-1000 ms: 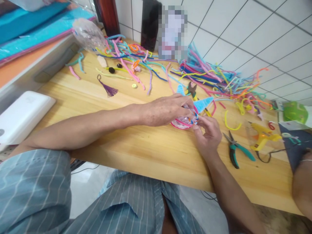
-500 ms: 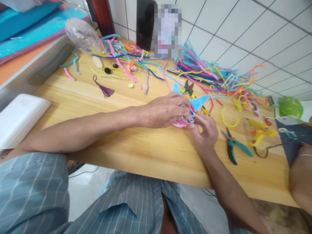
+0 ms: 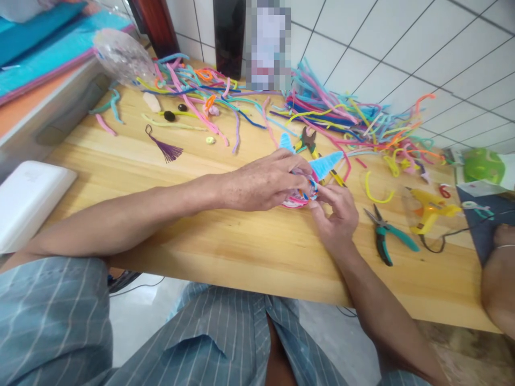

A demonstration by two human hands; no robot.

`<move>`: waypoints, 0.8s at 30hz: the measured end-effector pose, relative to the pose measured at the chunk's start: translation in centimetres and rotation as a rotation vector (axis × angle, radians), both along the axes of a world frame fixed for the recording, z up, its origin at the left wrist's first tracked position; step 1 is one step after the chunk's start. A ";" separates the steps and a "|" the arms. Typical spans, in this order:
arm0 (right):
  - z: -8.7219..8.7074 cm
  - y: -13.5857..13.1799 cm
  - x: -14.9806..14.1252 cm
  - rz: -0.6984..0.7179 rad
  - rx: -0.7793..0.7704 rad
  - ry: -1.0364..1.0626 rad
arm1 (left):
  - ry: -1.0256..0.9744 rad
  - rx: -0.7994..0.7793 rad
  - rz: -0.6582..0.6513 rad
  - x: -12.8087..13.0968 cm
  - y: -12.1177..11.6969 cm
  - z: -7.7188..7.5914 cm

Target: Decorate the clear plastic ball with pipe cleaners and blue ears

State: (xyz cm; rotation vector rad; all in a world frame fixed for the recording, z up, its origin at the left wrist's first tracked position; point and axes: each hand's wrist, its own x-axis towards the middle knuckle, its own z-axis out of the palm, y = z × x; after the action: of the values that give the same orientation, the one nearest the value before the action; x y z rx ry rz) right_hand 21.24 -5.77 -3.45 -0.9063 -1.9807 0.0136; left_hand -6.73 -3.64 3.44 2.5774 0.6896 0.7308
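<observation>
Between my hands, low over the wooden table (image 3: 193, 241), is a pipe-cleaner figure (image 3: 295, 202) with a pink rim, a multicoloured body and two pointed light-blue pieces on its far side. My left hand (image 3: 265, 179) lies over its near-left part, fingers curled round it and hiding much of it. From the right, my right hand (image 3: 336, 212) pinches the figure's right edge between thumb and fingers. Yellow-and-black cutting pliers (image 3: 309, 140) lie just behind the figure. To the right of my right hand rest teal-handled long-nose pliers (image 3: 384, 230).
Loose pipe cleaners (image 3: 322, 110) pile along the tiled wall. A purple tassel (image 3: 167, 147) and black ovals (image 3: 169, 116) lie at the left, near a white box-like object (image 3: 34, 201). A yellow glue gun (image 3: 432, 209) with its cord lies right, close to another person's arm (image 3: 499, 284).
The view has shifted slightly. Both hands stay on the figure, with only small finger movement at its right edge.
</observation>
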 end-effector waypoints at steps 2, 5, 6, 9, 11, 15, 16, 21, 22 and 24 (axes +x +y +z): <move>0.1 0.0 -0.1 0.005 -0.002 0.012 | -0.009 -0.050 -0.060 -0.4 0.0 0.4; 0.0 0.0 -0.1 0.000 -0.005 0.021 | -0.014 -0.108 -0.119 -1.2 0.2 0.9; 0.0 0.0 0.0 -0.006 -0.007 0.018 | -0.019 -0.116 -0.125 -1.4 0.4 0.9; -0.2 0.0 0.1 -0.032 -0.016 -0.004 | -0.051 -0.118 -0.134 -1.7 0.9 0.7; -0.3 0.0 0.2 -0.040 -0.016 -0.013 | -0.086 -0.105 -0.150 -1.7 1.2 0.6; -0.2 0.0 0.2 0.011 -0.008 0.016 | -0.121 -0.071 -0.189 -1.3 1.5 0.6; -0.2 0.1 0.2 0.019 -0.009 0.019 | -0.116 -0.063 -0.187 -1.3 1.5 0.6; -0.1 0.0 0.0 0.008 0.003 0.011 | -0.068 -0.053 -0.158 -1.2 1.5 0.6; -0.1 -0.1 0.0 0.009 0.008 0.010 | -0.060 -0.059 -0.153 -1.2 1.5 0.6; -0.1 -0.2 -0.1 0.005 0.026 0.002 | -0.050 -0.068 -0.139 -1.3 1.5 0.5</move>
State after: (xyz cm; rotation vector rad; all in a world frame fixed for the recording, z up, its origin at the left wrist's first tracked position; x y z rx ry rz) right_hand 21.17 -5.92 -3.60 -0.8840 -1.9775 -0.0081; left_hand -7.98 -2.18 3.93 2.5069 0.5047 0.7117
